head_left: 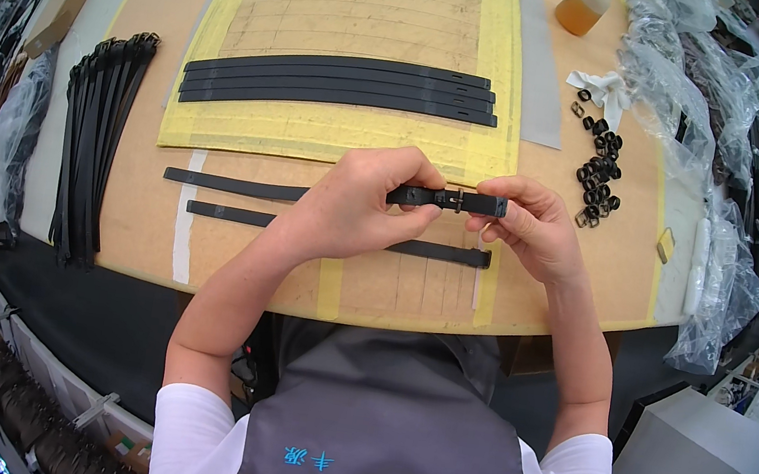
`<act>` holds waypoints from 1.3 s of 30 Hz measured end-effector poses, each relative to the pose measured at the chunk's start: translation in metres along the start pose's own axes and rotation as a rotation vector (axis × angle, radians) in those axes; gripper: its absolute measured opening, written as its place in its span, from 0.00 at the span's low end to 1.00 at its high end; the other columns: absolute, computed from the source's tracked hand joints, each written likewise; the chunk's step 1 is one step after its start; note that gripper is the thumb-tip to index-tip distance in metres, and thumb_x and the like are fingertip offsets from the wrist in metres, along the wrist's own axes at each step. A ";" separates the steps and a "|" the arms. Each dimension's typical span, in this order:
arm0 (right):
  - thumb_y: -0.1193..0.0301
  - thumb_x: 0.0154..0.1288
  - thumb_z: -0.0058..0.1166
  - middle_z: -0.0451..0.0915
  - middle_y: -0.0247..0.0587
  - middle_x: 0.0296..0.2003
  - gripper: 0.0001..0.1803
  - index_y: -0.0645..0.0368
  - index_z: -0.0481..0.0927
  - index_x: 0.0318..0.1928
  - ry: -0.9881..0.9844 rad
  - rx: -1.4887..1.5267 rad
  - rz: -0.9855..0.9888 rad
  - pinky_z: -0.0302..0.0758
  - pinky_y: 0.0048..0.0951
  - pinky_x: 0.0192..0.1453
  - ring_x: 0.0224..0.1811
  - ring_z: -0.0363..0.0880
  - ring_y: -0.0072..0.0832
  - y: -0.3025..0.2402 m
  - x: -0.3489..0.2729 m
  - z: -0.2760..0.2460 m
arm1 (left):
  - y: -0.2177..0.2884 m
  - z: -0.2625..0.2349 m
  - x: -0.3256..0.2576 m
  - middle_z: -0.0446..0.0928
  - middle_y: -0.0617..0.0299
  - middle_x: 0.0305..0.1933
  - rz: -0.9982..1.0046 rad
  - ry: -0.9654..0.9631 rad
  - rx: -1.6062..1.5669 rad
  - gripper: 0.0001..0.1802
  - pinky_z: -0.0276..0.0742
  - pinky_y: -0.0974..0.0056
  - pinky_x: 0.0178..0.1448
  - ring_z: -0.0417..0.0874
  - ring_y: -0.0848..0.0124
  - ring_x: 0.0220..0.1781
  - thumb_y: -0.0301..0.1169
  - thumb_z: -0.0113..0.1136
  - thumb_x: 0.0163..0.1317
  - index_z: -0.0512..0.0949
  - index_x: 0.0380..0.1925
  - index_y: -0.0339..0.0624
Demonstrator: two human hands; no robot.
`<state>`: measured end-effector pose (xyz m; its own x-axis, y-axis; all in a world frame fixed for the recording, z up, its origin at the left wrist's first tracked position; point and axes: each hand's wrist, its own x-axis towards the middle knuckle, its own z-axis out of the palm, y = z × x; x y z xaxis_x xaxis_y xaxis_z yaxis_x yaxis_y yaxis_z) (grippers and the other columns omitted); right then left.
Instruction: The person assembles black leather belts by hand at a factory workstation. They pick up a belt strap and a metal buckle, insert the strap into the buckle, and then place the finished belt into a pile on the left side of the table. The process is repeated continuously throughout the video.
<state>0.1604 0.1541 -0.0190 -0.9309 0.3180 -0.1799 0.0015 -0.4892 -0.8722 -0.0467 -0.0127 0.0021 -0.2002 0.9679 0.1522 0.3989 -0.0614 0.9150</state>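
A narrow black belt is held up between my two hands near the table's front edge. My left hand pinches it left of its metal buckle, thumb below and fingers on top. My right hand grips the short folded end to the right of the buckle between thumb and fingers. Beyond my left hand, a black strap stretches left over the table; my hand hides whether it joins the held piece. Just below lies a second black belt, partly covered by my left hand and forearm.
Several flat black straps lie side by side on a yellow-taped board. At the left, a bundle of black belts hangs over the table edge. Small black buckles, clear plastic wrap and an amber-filled bottle are at the right.
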 end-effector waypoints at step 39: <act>0.62 0.70 0.69 0.77 0.22 0.22 0.12 0.57 0.83 0.39 0.051 -0.345 0.295 0.65 0.15 0.25 0.21 0.69 0.08 -0.001 0.020 0.025 | -0.015 0.011 0.000 0.83 0.55 0.32 0.067 -0.020 0.082 0.11 0.82 0.65 0.35 0.86 0.69 0.34 0.21 0.70 0.54 0.79 0.37 0.34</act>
<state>0.1328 0.1412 -0.0102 -0.8534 0.2495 -0.4577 0.3932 -0.2684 -0.8794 -0.0424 -0.0087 -0.0155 -0.1531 0.9670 0.2034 0.4825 -0.1064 0.8694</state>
